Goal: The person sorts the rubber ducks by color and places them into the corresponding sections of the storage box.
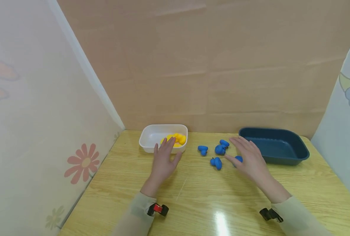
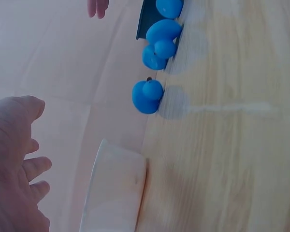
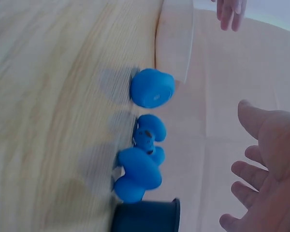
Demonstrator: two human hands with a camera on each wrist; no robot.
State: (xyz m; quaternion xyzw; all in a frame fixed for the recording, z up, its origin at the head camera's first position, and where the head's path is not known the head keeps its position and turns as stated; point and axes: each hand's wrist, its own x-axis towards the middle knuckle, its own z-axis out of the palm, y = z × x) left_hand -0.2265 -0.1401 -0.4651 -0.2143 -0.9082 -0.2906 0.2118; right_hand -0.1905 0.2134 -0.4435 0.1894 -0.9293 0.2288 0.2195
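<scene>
My left hand [image 1: 164,162], fingers spread, is over the near right part of a white tub [image 1: 146,144] and holds nothing. Inside that tub lie yellow rubber ducks [image 1: 181,140], partly hidden by the fingers. Several blue rubber ducks [image 1: 218,163] lie tipped in various ways on the table between the hands. My right hand [image 1: 250,160] hovers with thumb and fingers apart, nearest the rightmost blue duck [image 1: 238,159], which it partly covers. In the right wrist view, the palm [image 3: 280,164] is apart from the blue ducks [image 3: 140,169].
A dark blue tub [image 1: 281,157] stands at the back right, just beyond the right hand. Brown paper [image 1: 204,82] covers the wall behind the wooden table [image 1: 198,203]. Patterned side walls [image 1: 30,131] bound the left and right.
</scene>
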